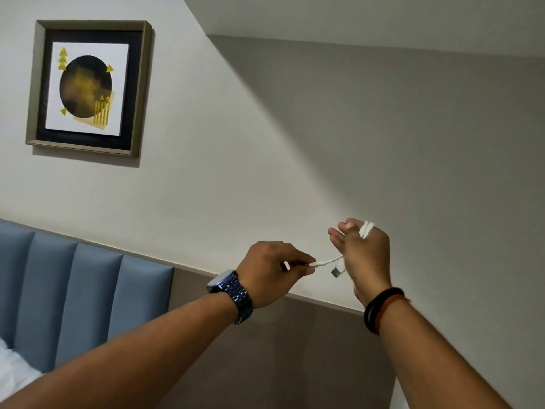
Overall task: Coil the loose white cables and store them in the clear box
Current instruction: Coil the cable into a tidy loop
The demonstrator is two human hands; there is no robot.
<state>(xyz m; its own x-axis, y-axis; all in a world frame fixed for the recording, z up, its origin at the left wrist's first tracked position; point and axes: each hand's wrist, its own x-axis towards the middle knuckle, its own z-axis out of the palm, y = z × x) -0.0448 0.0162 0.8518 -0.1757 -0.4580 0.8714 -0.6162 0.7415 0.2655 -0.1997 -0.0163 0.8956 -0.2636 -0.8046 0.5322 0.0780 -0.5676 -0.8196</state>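
Both my hands are raised in front of the wall. A white cable (328,261) runs between them. My left hand (271,271), with a blue metal watch on the wrist, pinches the cable's connector end between thumb and fingers. My right hand (362,255), with dark bands on the wrist, has its fingers held straight with turns of the cable wound around them; two white loops (366,229) show over the back of the fingers. A short end with a metal plug (336,272) dangles below the right palm. The clear box is out of sight.
A framed picture (88,88) hangs on the pale wall at the upper left. A blue padded headboard (73,293) and a bit of white bedding (14,370) sit at the lower left. A grey-brown wall panel (295,349) lies behind my forearms.
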